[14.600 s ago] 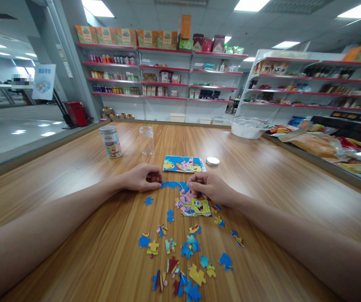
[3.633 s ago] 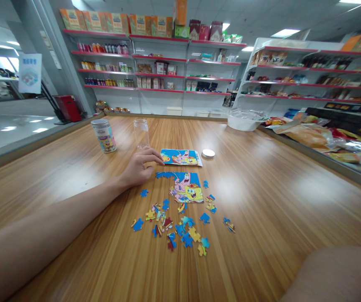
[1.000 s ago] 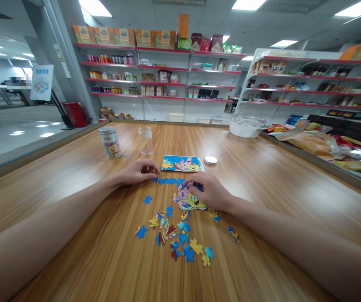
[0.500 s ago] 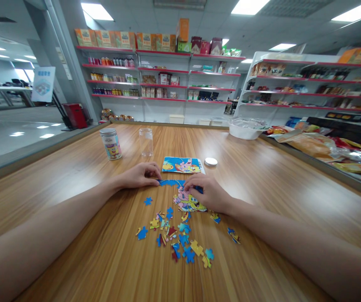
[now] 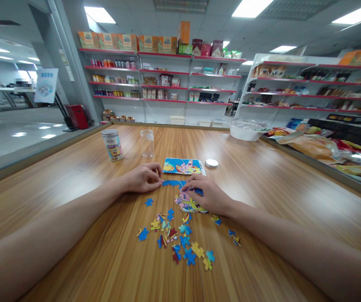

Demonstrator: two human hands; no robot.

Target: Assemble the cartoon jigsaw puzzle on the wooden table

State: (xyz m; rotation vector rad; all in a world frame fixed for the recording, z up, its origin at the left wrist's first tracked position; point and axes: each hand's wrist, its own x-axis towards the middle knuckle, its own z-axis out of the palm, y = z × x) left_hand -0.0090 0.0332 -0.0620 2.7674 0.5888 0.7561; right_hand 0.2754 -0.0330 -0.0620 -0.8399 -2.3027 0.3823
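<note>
A partly joined cartoon jigsaw (image 5: 189, 204) lies flat on the wooden table (image 5: 277, 184). My left hand (image 5: 142, 178) rests at its top left corner, fingertips pinching the blue edge strip (image 5: 171, 183). My right hand (image 5: 206, 193) lies over the puzzle's upper right part, fingers pressing on the pieces there. Several loose pieces (image 5: 180, 241) are scattered just in front of the puzzle, nearer to me. A picture card (image 5: 183, 166) showing the same cartoon lies just beyond the hands.
Beyond the card stand a printed tin (image 5: 112, 144), a clear jar (image 5: 147, 143) and a white lid (image 5: 211, 163). A white bowl (image 5: 245, 130) and snack bags (image 5: 315, 144) sit at the right. Shop shelves (image 5: 167, 84) line the back.
My right hand came back into view and settled on the puzzle's upper right. Over the last second both hands have stayed nearly still at the puzzle's top edge. The loose pieces lie closer together than before.
</note>
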